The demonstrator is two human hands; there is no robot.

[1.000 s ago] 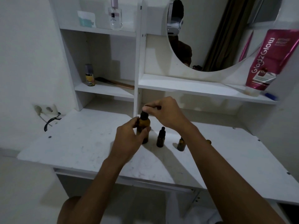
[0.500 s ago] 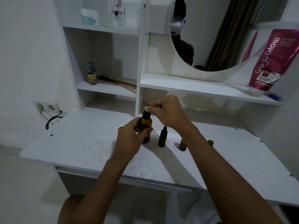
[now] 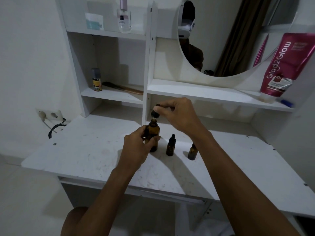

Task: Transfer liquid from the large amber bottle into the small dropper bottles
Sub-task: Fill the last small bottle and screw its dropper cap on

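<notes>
amber glass bottle [image 3: 153,133] gripped by left hand [image 3: 136,147], rubber dropper [image 3: 155,114] pinched above.

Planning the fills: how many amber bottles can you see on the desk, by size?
Large amber bottle: 1
Small dropper bottles: 2
Total: 3 in view; others may be hidden.

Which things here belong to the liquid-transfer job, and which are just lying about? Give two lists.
Job: large amber bottle, gripped by the left hand; its dropper, pinched by the right hand; capped small dropper bottle; second small bottle beside the forearm.
Lying about: pink tube, perfume bottle, yellow-labelled bottle, comb.
</notes>
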